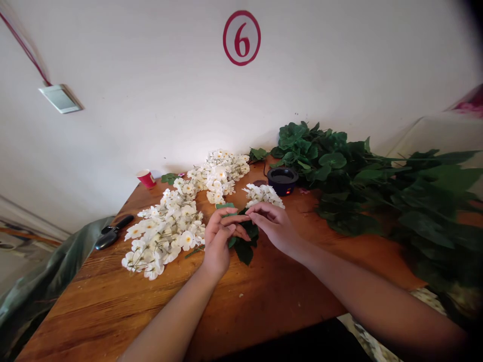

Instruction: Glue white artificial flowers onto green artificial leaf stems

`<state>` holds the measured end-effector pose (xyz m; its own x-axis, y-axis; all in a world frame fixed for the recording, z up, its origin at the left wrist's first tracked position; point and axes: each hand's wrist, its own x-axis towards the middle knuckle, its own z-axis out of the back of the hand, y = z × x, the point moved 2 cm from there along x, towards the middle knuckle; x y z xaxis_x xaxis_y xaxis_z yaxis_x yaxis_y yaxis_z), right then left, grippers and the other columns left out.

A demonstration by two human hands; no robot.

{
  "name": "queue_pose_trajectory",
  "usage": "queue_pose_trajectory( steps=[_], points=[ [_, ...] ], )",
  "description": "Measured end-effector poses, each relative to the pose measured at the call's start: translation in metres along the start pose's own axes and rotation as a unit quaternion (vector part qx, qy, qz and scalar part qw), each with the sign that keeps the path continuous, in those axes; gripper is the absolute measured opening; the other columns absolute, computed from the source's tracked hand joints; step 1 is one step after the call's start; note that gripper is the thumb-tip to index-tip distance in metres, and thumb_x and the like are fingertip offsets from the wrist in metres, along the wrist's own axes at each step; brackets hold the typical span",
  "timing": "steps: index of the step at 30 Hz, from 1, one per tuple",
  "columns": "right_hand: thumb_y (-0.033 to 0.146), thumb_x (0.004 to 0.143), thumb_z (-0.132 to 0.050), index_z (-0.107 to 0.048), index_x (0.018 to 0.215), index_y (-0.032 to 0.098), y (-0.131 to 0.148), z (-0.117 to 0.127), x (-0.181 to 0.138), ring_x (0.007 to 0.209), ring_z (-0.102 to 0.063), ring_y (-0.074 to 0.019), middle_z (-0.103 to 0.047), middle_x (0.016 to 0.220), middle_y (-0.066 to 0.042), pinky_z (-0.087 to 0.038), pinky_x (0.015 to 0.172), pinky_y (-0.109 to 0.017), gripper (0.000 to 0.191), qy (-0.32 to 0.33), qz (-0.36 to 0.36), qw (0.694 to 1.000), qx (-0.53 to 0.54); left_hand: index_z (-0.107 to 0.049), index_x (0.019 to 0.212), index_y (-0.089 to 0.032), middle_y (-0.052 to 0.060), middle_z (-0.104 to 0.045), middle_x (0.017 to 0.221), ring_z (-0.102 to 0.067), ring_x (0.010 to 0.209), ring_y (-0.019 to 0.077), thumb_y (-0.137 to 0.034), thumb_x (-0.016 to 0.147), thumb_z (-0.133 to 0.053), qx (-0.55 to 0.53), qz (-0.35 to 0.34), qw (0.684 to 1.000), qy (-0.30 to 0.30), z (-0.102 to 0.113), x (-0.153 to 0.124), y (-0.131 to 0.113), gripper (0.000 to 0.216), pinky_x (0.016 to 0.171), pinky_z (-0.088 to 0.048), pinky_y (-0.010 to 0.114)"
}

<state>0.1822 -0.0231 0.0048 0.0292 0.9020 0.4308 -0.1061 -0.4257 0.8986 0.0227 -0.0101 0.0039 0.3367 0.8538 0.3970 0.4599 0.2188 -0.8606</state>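
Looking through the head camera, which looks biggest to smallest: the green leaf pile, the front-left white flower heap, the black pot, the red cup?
1. green leaf pile
2. white flower heap
3. black pot
4. red cup; pot and cup both stand near the wall, so that ranking looks fair.

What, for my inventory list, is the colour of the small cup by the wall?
The cup is red; clearest in the head view.

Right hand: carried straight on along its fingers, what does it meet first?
Its fingers point leftward, so the right hand would meet the left hand first, at the fingertips over the green leaf sprig. They look almost touching; depth is unclear. Beyond lies the white flower pile.
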Motion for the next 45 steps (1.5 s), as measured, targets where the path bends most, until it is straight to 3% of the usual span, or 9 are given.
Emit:
queue_pose_trajectory(
  steps=[10,16,22,32,40,45],
  points=[
    [0.028,0.086,-0.06,-0.072,0.088,0.021,0.009,0.008,0.005,0.064,-0.062,-0.0135,-0.073,0.08,-0.003,-0.046,0.059,-0.025,0.013,0.007,0.083,0.968,-0.235,-0.056,0.111,-0.018,0.009,-0.074,0.1,-0.067,0.06,0.016,-0.022,0.084,-0.058,0.028,0.01,1.0,-0.008,-0.003,-0.002,-0.001,0.027,0.061,-0.054,0.031],
    [0.027,0.084,-0.063,-0.073,0.091,0.022,0.006,0.01,0.008,0.065,-0.065,-0.0136,-0.074,0.08,-0.002,-0.045,0.058,-0.024,0.014,-0.004,0.106,0.943,-0.315,-0.055,0.121,-0.022,0.01,-0.067,0.116,-0.069,0.086,0.0185,-0.027,0.089,-0.061,0.109,0.009,0.994,0.014,-0.003,-0.01,0.006,0.033,0.073,-0.055,0.031],
    [0.024,0.085,-0.061,-0.074,0.092,0.022,0.008,0.011,0.005,0.069,-0.067,-0.0142,-0.076,0.087,-0.003,-0.048,0.062,-0.024,0.015,-0.018,0.156,0.928,-0.338,-0.053,0.126,-0.024,0.011,-0.066,0.121,-0.068,0.093,0.0199,-0.028,0.092,-0.058,0.163,-0.01,0.986,0.029,-0.004,-0.011,0.006,0.035,0.08,-0.055,0.034],
    [0.023,0.086,-0.059,-0.072,0.096,0.021,0.011,0.011,0.005,0.07,-0.067,-0.0143,-0.075,0.088,-0.003,-0.049,0.064,-0.025,0.016,-0.005,0.126,0.948,-0.291,-0.05,0.124,-0.023,0.013,-0.065,0.125,-0.069,0.09,0.0201,-0.03,0.092,-0.059,0.117,0.018,0.993,0.016,-0.006,-0.011,0.005,0.034,0.074,-0.056,0.032],
    [0.029,0.087,-0.06,-0.072,0.09,0.022,0.008,0.01,0.005,0.068,-0.065,-0.0151,-0.074,0.081,-0.003,-0.044,0.062,-0.026,0.014,-0.006,0.14,0.924,-0.355,-0.054,0.126,-0.025,0.01,-0.066,0.123,-0.068,0.1,0.0226,-0.03,0.092,-0.058,0.19,0.008,0.981,0.022,-0.006,-0.013,0.005,0.034,0.08,-0.056,0.034],
    [0.027,0.087,-0.06,-0.072,0.085,0.022,0.005,0.01,0.006,0.064,-0.062,-0.0138,-0.073,0.076,-0.002,-0.04,0.058,-0.024,0.014,-0.008,0.119,0.928,-0.352,-0.054,0.127,-0.026,0.011,-0.065,0.125,-0.066,0.106,0.0243,-0.031,0.093,-0.057,0.216,0.009,0.976,0.025,-0.005,-0.014,0.006,0.034,0.083,-0.056,0.035]
  ],
)
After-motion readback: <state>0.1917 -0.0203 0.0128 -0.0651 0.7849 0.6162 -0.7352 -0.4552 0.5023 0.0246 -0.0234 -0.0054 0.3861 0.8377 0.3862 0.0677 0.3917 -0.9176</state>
